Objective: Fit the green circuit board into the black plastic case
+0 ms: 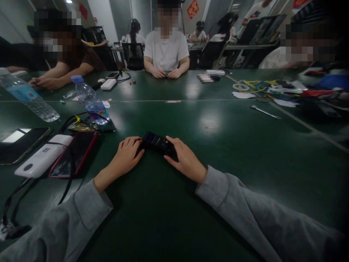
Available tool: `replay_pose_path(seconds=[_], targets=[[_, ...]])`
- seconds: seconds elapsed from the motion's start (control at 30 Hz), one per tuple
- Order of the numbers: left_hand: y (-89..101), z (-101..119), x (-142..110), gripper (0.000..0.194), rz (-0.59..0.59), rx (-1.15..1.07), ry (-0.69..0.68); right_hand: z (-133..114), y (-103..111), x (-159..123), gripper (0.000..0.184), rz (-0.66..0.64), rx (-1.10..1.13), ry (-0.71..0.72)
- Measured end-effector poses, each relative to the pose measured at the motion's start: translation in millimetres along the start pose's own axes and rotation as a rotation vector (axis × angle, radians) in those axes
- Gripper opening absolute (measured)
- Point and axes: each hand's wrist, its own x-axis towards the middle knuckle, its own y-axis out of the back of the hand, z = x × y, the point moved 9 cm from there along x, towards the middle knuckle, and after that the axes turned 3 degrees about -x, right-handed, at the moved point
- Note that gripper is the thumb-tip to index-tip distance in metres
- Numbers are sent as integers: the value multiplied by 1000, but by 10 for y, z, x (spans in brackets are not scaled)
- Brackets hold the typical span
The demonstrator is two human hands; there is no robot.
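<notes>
A small black handheld device (pixel 158 142) with a little screen at its left end and several buttons lies tilted between my two hands, low over the green table (pixel 152 218). My right hand (pixel 184 156) grips its right end, thumb on the near side and fingers over the far side. At the left end, beside the screen, the curled fingers and thumb of my left hand (pixel 128 154) close on the device's edge. Its underside is hidden, so I cannot tell whether it rests on the table.
On the left lie a red-edged phone (pixel 75 154), a white power bank (pixel 40 156), a dark phone (pixel 23 145) and black cables. Behind them are two water bottles (pixel 91 102). A wrench (pixel 265 112) and tangled cables (pixel 256 87) lie right. Opposite sits a person (pixel 167 49).
</notes>
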Motion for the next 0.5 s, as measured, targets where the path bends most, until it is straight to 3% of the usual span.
replay_pose_path(seconds=[0.5], targets=[[11, 16, 1, 34, 15, -8, -13, -55, 18, -20, 66, -9, 55, -5]])
